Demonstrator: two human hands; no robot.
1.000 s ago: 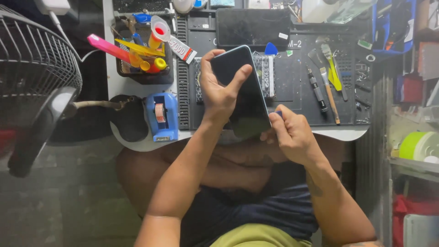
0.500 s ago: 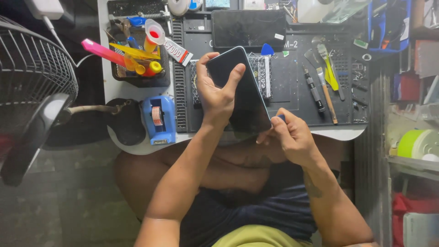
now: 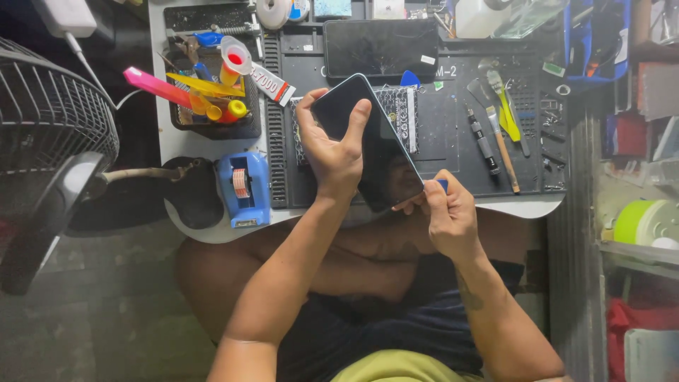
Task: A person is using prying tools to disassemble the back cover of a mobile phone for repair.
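Observation:
My left hand [image 3: 331, 143] grips a dark smartphone [image 3: 378, 152] from behind, fingers wrapped over its left edge, holding it tilted above the black work mat [image 3: 453, 134]. My right hand [image 3: 444, 212] is at the phone's lower right corner, pinching a small blue pick [image 3: 441, 184] against the phone's edge. The phone's glossy face shows only a reflection.
A second phone with a cracked screen [image 3: 382, 46] lies at the mat's far side. A black tray of pens and tools [image 3: 212, 99], a glue tube [image 3: 271, 83], a blue tape dispenser [image 3: 242, 187], screwdrivers and brushes [image 3: 495, 134], a fan [image 3: 49, 134] on the left, and shelves on the right.
My right hand slid right along the phone's lower edge toward the corner with the pick. The left hand keeps holding the phone, which has shifted slightly.

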